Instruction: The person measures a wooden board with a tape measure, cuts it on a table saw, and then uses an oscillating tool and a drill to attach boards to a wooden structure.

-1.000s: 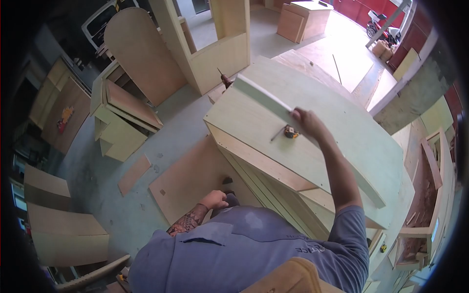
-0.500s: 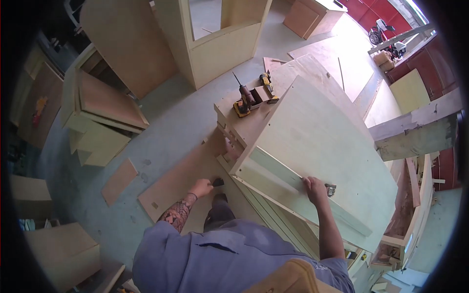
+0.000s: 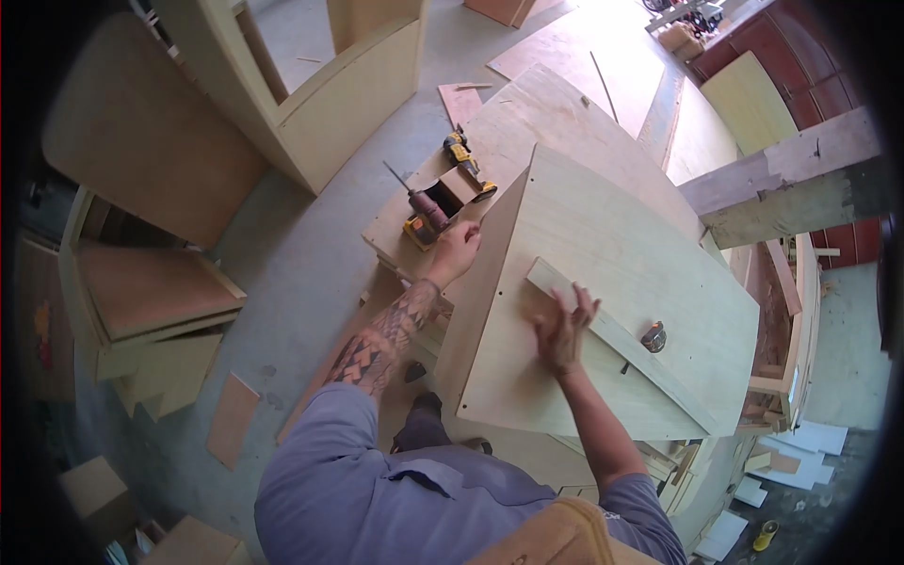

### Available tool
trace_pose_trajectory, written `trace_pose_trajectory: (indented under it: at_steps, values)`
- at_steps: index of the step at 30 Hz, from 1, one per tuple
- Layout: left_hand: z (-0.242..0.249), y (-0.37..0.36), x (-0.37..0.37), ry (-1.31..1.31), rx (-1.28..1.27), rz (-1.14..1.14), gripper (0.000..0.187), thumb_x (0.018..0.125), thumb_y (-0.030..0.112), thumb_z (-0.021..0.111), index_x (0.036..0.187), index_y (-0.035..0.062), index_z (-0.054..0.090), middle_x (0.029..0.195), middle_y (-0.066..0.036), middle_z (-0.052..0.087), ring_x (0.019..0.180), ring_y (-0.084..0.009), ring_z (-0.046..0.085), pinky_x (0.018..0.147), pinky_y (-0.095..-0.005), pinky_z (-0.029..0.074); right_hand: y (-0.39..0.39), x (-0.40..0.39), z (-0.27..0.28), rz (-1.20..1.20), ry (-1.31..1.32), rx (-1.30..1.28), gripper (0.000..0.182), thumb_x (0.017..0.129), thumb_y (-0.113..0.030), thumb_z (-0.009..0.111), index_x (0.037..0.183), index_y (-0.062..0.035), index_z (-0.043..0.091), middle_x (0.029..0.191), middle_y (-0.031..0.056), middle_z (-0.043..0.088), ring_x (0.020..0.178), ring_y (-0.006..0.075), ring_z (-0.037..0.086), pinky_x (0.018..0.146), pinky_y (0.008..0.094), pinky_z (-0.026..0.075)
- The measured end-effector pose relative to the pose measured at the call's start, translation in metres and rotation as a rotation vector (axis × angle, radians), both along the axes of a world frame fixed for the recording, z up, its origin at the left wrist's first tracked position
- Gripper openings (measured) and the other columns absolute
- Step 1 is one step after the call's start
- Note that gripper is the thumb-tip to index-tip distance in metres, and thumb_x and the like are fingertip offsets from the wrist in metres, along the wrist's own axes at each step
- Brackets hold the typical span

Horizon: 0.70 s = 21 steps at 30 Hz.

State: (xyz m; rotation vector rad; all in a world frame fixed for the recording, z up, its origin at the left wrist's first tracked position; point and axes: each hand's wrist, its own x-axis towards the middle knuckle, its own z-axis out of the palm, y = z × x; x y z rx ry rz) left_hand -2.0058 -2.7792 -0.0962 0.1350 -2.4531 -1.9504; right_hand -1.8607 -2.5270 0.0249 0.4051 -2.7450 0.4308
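My left hand (image 3: 455, 254), on the tattooed arm, has its fingers curled together beside a drill (image 3: 428, 209); whether anything is between them is hidden. A small open box (image 3: 466, 185) and a second yellow-black drill (image 3: 461, 151) lie just beyond it. My right hand (image 3: 565, 330) is raised over the large pale panel (image 3: 603, 217) with fingers spread, holding nothing, next to a long narrow wood strip (image 3: 650, 367) lying flat on it. On the panel beyond the strip sits a small round tape measure (image 3: 653, 336).
Unfinished wooden cabinets (image 3: 353, 108) stand at the upper left. A lower wooden board (image 3: 527, 104) extends behind the panel. At right are a beam (image 3: 782, 174) and a wooden frame (image 3: 800, 320). White offcuts (image 3: 810, 452) lie on the floor at lower right.
My left hand has moved up and right to the drill. My right hand has come off the strip and opened. The strip now lies farther onto the panel, and the view has shifted.
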Motion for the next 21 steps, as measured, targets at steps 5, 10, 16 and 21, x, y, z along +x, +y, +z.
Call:
trace_pose_trajectory:
  at_steps: [5, 10, 16, 21]
  values:
    - [-0.075, 0.06, -0.15, -0.077, -0.337, 0.093, 0.032, 0.097, 0.015, 0.059, 0.127, 0.0031, 0.063, 0.098, -0.017, 0.073, 0.088, -0.032, 0.073, 0.08, -0.0459, 0.058, -0.001, -0.008, 0.006, 0.01, -0.146, -0.069, 0.081, 0.089, -0.051, 0.071, 0.156, -0.0179, 0.04, 0.16, 0.0251, 0.028, 0.151, 0.0464, 0.023, 0.123, 0.0665, 0.011]
    - [-0.108, 0.06, -0.214, -0.187, -0.795, -0.231, 0.033, 0.104, 0.021, 0.044, 0.126, 0.0101, 0.067, 0.136, -0.019, 0.062, 0.127, -0.0383, 0.059, 0.106, -0.048, 0.049, -0.002, -0.013, 0.02, -0.006, -0.284, 0.003, 0.087, 0.084, -0.056, 0.074, 0.155, -0.0185, 0.042, 0.16, 0.0241, 0.029, 0.151, 0.044, 0.026, 0.124, 0.0629, 0.015]
    - [-0.18, 0.074, -0.246, -0.013, -1.169, -0.396, 0.033, 0.104, 0.023, 0.047, 0.133, 0.0143, 0.061, 0.133, -0.009, 0.064, 0.135, -0.0272, 0.052, 0.111, -0.0506, 0.038, 0.003, -0.014, 0.017, -0.06, -0.313, 0.014, 0.085, 0.083, -0.06, 0.074, 0.153, -0.0191, 0.047, 0.159, 0.0226, 0.033, 0.148, 0.0411, 0.031, 0.124, 0.0586, 0.02]
    - [-0.237, 0.077, -0.264, -0.024, -1.371, -0.297, 0.05, 0.106, 0.021, 0.041, 0.155, 0.0105, 0.044, 0.144, -0.012, 0.056, 0.132, -0.0266, 0.051, 0.107, -0.0548, 0.038, 0.002, -0.014, 0.024, -0.018, -0.373, -0.053, 0.083, 0.087, -0.054, 0.073, 0.156, -0.0206, 0.043, 0.16, 0.0211, 0.032, 0.149, 0.0396, 0.032, 0.126, 0.0543, 0.021]
